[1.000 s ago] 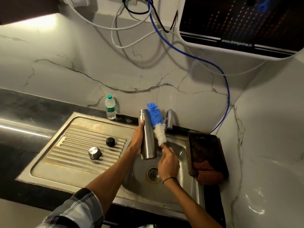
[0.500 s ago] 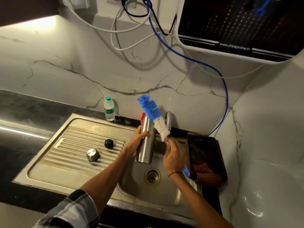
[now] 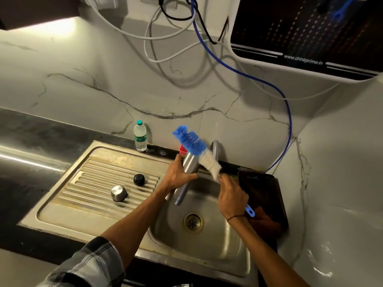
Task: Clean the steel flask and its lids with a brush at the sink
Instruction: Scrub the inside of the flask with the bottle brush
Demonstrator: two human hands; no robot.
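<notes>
My left hand (image 3: 179, 175) grips the steel flask (image 3: 189, 164) around its middle and holds it tilted over the sink basin (image 3: 207, 251). My right hand (image 3: 232, 196) holds the handle of a bottle brush (image 3: 196, 146) with blue and white bristles. The bristles lie across the flask's upper end, tip pointing up and left. The blue handle end sticks out below my right wrist. On the ribbed drainboard (image 3: 68, 206) stand a steel cap (image 3: 118, 193) and a small black lid (image 3: 138, 179), both apart from my hands.
A small plastic water bottle (image 3: 140, 138) stands at the back edge by the marble wall. The tap (image 3: 216, 151) rises behind the flask, with a red object (image 3: 183, 149) beside it. A dark basket (image 3: 263, 201) holding a scrubber sits right of the basin. Cables and a water purifier (image 3: 306, 32) hang above.
The flask has tilted further, its top leaning right and away. The brush has swung from near upright to lying slanted across the flask's top, and my right hand has moved right.
</notes>
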